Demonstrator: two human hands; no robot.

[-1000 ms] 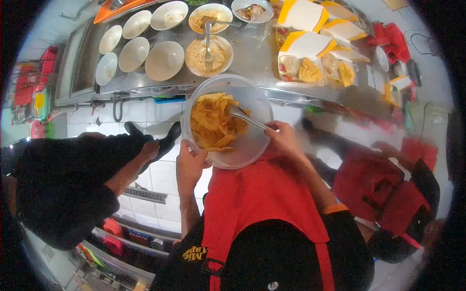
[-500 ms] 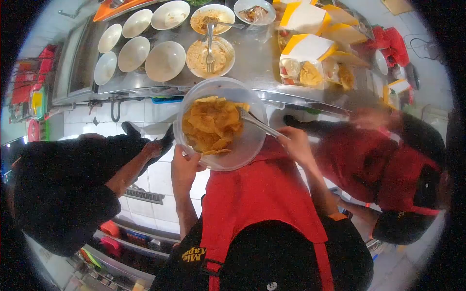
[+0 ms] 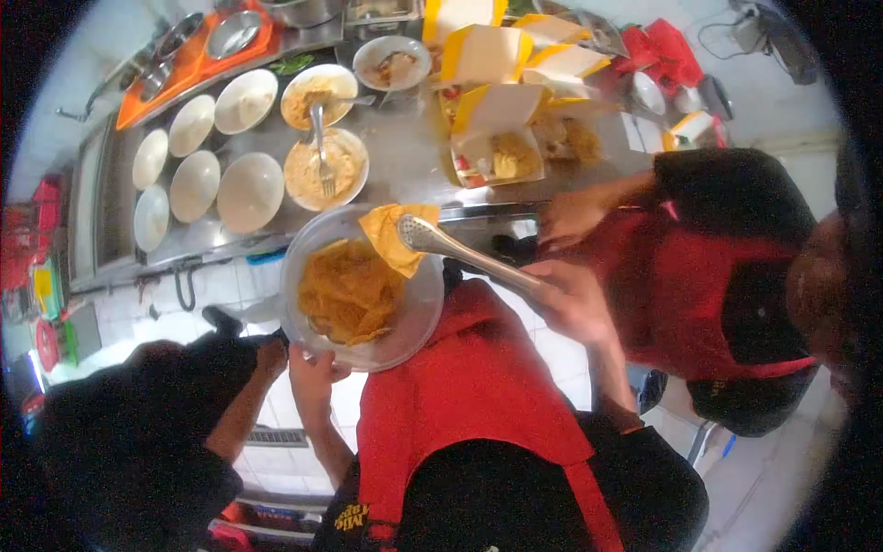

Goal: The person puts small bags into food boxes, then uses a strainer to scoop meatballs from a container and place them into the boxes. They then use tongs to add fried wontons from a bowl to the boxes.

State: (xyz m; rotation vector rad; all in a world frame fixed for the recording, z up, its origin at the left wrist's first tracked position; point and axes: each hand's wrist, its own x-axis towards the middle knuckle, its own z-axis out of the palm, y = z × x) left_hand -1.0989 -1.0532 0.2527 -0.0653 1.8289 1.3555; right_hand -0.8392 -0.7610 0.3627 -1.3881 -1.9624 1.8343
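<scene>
My left hand (image 3: 315, 368) grips the lower left rim of a round clear plastic tub (image 3: 418, 313). Inside the tub lies a heap of orange-brown fried chips (image 3: 349, 293). Metal tongs (image 3: 469, 258) are held in my right hand (image 3: 572, 302), closed in around their handle. At the tip of the tongs is one folded piece of fried chip (image 3: 397, 241), raised over the tub's upper right rim. Beyond the tub, a bowl of noodles (image 3: 345, 177) with a fork in it stands on the steel counter (image 3: 405, 152).
Several white bowls (image 3: 250, 191) line the counter's left. Open yellow-and-white boxes (image 3: 497, 115) with food stand at right, near an orange tray (image 3: 189, 60). A co-worker in a red apron (image 3: 635, 285) is close on my right, another person's dark sleeve (image 3: 138, 442) on my left.
The tongs have come up out of the tub with a chip piece. The view has shifted, so counter items appear further left and lower. The right co-worker's arm now reaches toward the counter.
</scene>
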